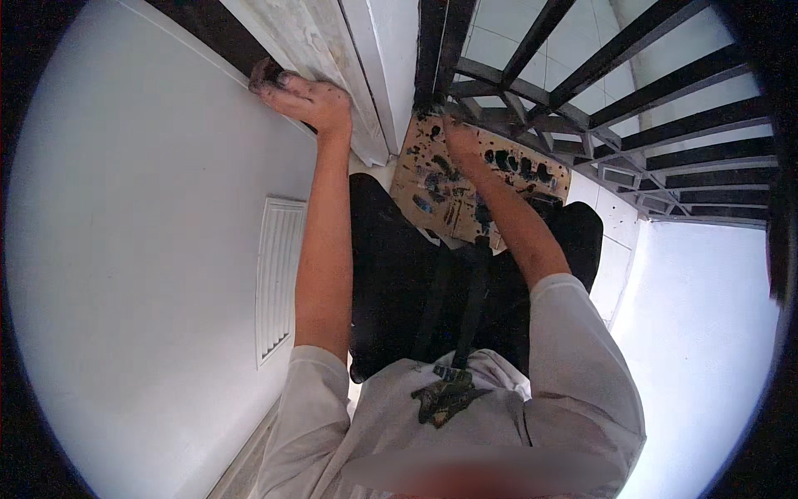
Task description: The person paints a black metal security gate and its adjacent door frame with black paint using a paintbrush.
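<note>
At the upper left, my left hand (309, 101) is raised beside the pale door frame (320, 50). Its fingers curl in and carry dark stains. Whatever they close on, if anything, cannot be made out against the dark gap behind. My right hand (462, 141) reaches down to the foot of a black metal gate (573, 108). The fingers look closed near the lowest bars, but dark smears and shadow hide what they hold. Beneath that hand lies a piece of brown cardboard (440, 200), spotted and streaked with black paint.
A white panel (150, 216) with a louvred vent (281, 279) stands along my left. The gate's slanting bars fill the upper right, above a pale wall (698, 316). My knees in black trousers (391, 274) are bent close behind the cardboard.
</note>
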